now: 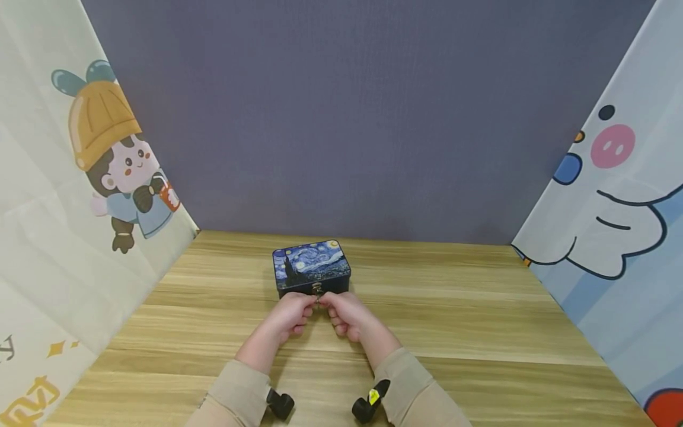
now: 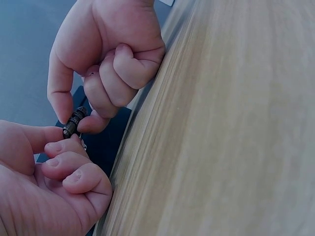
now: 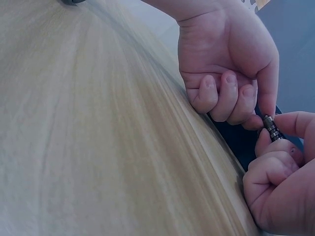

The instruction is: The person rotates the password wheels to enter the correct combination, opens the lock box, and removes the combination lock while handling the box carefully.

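A small tin box (image 1: 312,264) with a swirling starry-night picture on its lid sits closed on the table, its metal clasp (image 1: 317,288) facing me. At the clasp hangs a small dark combination lock (image 2: 75,122) with ridged rings along its barrel. My left hand (image 1: 292,314) pinches one end of the lock between thumb and index finger. From the other side my right hand (image 1: 349,314) pinches the opposite end the same way. The remaining fingers of both hands are curled in. In the head view the fingertips hide most of the lock.
The wooden table (image 1: 453,320) spreads out around the box. Behind it rises a grey-purple panel (image 1: 347,118). Cartoon-printed sheets stand at the left (image 1: 48,196) and right (image 1: 629,237). Black wrist cameras are strapped to both sleeves.
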Tool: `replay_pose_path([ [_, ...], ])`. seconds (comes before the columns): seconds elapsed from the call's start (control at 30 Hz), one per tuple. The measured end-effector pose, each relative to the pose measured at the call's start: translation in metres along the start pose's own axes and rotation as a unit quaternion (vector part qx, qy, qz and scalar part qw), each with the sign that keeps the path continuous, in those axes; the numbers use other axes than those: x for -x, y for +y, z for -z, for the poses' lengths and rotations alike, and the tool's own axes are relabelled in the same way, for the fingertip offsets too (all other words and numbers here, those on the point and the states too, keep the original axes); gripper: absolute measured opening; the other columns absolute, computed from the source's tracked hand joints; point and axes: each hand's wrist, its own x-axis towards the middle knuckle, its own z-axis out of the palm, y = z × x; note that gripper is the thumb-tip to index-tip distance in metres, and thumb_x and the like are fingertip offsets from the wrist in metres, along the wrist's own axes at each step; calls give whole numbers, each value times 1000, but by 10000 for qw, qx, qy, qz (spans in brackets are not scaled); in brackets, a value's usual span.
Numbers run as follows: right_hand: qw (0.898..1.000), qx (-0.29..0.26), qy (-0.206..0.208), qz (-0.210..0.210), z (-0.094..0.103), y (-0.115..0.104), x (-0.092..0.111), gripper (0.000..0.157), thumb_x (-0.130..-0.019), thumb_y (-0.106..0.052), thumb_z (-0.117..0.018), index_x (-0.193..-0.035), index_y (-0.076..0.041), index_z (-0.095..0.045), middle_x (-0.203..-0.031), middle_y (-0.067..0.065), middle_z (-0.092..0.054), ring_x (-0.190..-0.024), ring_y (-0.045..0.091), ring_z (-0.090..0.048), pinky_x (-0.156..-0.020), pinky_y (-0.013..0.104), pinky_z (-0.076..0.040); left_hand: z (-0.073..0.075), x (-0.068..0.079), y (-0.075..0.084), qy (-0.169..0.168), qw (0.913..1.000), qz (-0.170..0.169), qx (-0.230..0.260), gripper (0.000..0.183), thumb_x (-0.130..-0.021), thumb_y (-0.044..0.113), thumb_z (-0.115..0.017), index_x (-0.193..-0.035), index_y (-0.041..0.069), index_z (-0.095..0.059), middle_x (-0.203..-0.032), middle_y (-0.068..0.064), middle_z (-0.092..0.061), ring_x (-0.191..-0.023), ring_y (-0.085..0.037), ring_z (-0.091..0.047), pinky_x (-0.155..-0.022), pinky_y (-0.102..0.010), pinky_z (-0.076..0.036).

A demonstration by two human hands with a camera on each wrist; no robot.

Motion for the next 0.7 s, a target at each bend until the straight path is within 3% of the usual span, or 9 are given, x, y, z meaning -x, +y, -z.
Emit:
replay_pose_path([
  [0.7, 10000, 22, 26, -34, 0, -1, 1, 19, -88, -24, -67, -80, -9, -57, -56, -7, -30, -44, 6, -22, -39, 21, -18, 1, 0, 1, -34, 10000, -4, 29, 24, -104, 16, -48, -102, -4, -62, -64, 2, -38, -48, -9, -25, -45, -24, -23],
])
